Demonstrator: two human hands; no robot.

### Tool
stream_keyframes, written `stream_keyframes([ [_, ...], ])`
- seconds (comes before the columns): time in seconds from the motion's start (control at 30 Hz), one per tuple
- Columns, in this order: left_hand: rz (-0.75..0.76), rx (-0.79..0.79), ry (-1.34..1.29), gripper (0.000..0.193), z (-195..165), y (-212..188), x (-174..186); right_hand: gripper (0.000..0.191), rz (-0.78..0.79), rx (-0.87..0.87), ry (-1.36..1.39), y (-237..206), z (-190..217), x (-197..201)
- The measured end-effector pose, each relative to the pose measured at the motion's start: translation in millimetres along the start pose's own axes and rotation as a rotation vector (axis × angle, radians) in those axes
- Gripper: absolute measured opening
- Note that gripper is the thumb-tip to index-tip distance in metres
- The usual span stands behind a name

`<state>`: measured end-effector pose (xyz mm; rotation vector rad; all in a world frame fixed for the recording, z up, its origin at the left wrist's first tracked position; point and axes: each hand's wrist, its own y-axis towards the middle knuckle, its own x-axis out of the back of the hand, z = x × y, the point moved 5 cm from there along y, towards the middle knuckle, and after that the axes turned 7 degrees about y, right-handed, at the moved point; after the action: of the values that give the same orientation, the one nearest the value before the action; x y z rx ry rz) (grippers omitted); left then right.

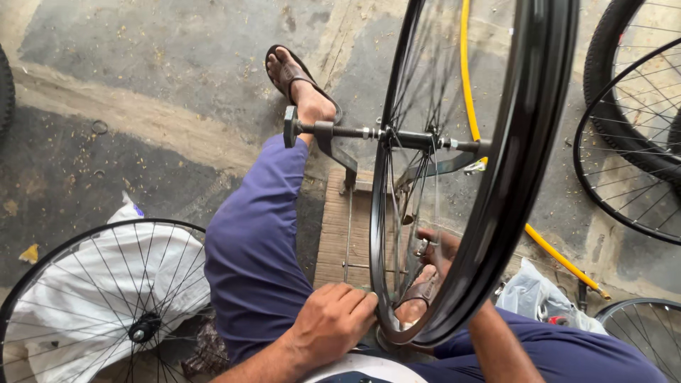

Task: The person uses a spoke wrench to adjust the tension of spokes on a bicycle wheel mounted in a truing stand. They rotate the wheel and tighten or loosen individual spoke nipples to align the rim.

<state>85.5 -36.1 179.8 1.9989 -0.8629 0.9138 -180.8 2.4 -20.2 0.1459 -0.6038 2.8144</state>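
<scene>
Gripping the black bicycle rim [525,142] at its six-o'clock edge, the left hand [333,319] is closing its fingers on the metal while the wheel is standing upright on a truing stand's axle [369,132]. The right hand [436,248], at three o'clock of the left and behind the spokes [411,184], is apparently pinching a small silver tool; a slipping tool could be nicking fingers crowded among those spokes.

You're over a stained grey concrete floor [163,64] w/ pale cracked strips & scattered debris; daylight is flat. Spare spoked wheels [106,305] lie around, white sack [78,298] at left, yellow hose [560,259] running right
</scene>
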Motion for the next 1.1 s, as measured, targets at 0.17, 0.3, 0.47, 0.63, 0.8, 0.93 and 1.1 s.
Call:
stream_keyframes([
  [0.17,-0.071,0.005,0.016,0.032,-2,-9,-8,0.032,-0.087,-0.125,0.23,1,-9,7],
  [0.3,-0.093,-0.008,0.031,0.033,-5,-7,-6,0.036,0.037,-0.008,0.327,4,3,0],
  [0.47,-0.1,-0.006,0.013,0.033,-5,-6,-4,0.046,-0.109,-0.224,0.247,-7,13,8],
  [0.63,-0.107,-0.005,0.012,0.034,-3,-7,-3,0.039,0.051,-0.294,0.629,-15,30,-3],
  [0.8,-0.107,-0.008,0.015,0.033,-2,-7,-4,0.037,0.036,-0.539,0.082,-26,20,-6],
  [0.93,-0.111,-0.004,0.012,0.032,-2,-7,-6,0.041,0.202,-0.519,0.01,-33,21,-15],
  [1.1,-0.1,0.011,-0.007,0.03,-2,-9,-10,0.039,0.25,-0.644,-0.006,-35,13,-19],
])
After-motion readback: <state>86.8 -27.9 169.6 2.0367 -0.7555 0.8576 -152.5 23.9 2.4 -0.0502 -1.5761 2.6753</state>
